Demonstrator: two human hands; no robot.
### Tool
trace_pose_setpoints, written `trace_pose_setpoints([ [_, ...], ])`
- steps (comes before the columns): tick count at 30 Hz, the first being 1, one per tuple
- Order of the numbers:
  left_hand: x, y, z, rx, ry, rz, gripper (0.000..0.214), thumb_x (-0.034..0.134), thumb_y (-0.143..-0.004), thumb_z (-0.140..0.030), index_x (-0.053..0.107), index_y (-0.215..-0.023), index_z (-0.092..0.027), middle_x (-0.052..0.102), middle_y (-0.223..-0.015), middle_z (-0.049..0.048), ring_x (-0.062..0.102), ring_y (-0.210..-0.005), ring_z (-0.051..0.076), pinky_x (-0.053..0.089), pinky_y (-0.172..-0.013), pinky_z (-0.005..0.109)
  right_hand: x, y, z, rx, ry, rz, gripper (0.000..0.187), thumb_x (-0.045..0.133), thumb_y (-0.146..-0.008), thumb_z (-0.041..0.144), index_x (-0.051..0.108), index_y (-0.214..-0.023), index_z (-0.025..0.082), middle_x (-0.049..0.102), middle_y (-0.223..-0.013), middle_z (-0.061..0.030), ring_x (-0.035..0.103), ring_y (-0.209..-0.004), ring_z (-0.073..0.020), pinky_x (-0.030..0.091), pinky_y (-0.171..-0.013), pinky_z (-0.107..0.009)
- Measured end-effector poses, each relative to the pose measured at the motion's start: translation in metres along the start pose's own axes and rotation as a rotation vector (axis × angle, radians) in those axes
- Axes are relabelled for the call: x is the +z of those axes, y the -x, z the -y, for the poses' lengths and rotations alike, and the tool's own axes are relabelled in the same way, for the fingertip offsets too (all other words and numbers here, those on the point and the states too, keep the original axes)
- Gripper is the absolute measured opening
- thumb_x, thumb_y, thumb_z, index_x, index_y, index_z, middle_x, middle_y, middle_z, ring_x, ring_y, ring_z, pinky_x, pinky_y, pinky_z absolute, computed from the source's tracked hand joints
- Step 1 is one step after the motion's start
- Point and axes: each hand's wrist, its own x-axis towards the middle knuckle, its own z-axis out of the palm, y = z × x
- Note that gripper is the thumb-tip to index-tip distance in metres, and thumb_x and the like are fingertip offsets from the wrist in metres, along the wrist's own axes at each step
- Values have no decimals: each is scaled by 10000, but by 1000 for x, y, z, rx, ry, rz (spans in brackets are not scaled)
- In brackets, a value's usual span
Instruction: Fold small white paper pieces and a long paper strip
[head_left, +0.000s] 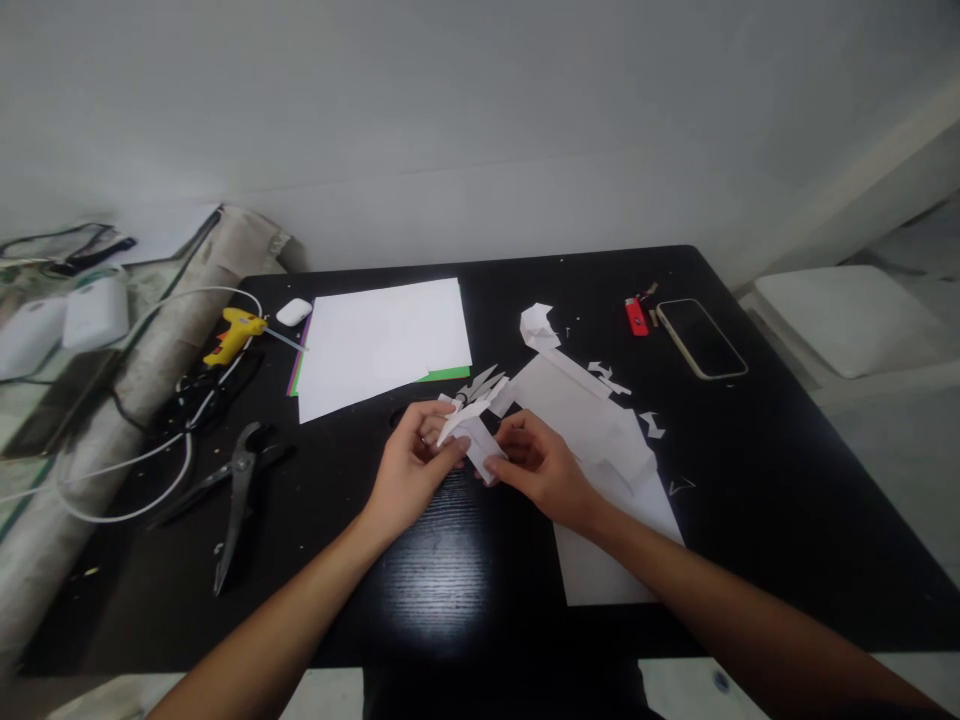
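A folded white paper piece [481, 450] is held up over the middle of the black table. My left hand [412, 455] pinches its left side between thumb and fingers. Its lower right corner is gripped by my right hand [544, 465], thumb on top. Just behind the paper, what look like scissors [480, 386] point their blades away from me; their handles are hidden by my left hand and the paper. White paper sheets [607, 580] lie partly under my right forearm, and small paper scraps [652, 425] are scattered to their right.
At the back left are a stack of paper [382, 345], a yellow glue gun [236, 335] with its cable, and a white earbud case [294, 312]. Pliers [244, 465] lie front left. Crumpled paper [538, 326], a red lighter [636, 316] and a phone [701, 340] are farther right.
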Motion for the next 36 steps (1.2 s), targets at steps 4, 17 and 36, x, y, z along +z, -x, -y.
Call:
trace_pose_setpoints([
  [4,1,3,3,-8,-5,91,444,831,-827,-308,586,-1185,-213,678,-901,3,663,-765,146,562,-741,287,-1,-1,-1,5,43,-53,377,876,-788,380,536,-853,230,695,-799,23,724,-704,-165,600,-720,-321],
  [17,1,4,4,-3,-72,76,328,795,-855,-322,639,-1112,-189,601,-820,-17,552,-708,116,490,-703,246,1,0,5,49,68,-103,336,908,-727,352,646,-887,216,715,-798,13,719,-745,-178,648,-702,-321],
  [36,2,5,0,-60,-100,131,320,769,-885,-338,663,-1137,-171,639,-775,-11,568,-652,120,489,-645,252,0,-3,5,103,34,-68,355,935,-698,405,719,-881,192,765,-776,-10,750,-732,-206,672,-676,-345],
])
